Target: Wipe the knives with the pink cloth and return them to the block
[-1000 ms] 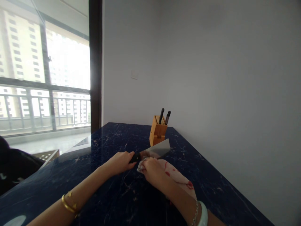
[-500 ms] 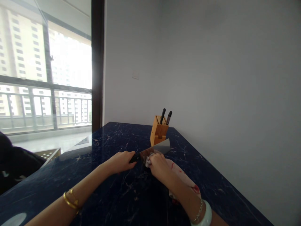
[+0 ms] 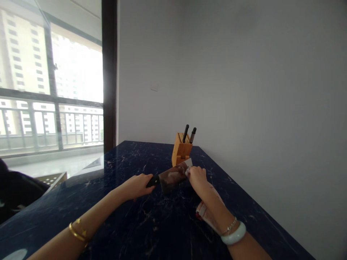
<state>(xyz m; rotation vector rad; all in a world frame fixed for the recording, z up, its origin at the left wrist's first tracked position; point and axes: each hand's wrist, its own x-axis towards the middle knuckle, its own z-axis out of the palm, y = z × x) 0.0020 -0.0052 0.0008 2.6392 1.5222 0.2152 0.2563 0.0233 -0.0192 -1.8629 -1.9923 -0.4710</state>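
Firmly, the left hand (image 3: 137, 185) is clamped on the black handle of a cleaver (image 3: 171, 176), its blade held over the dark table (image 3: 130, 159). The right hand (image 3: 197, 176) presses a cloth (image 3: 206, 213) against the blade's far end, near a knife block (image 3: 181, 151).

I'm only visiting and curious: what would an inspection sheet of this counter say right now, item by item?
Surface: dark blue marbled countertop, glossy.
Job's things: cleaver, blade tilted low over the counter; white-and-red cloth, trailing under the right forearm.
Clutter: wooden knife block with two black handles in it, behind the cleaver near the wall.
Grippers: left hand grips the cleaver's black handle; right hand presses the cloth against the blade's far end.
Cables: nothing seen.
Surroundings: plain wall on the right; large window on the left with high-rises outside; dark shape at the left edge, unclear.
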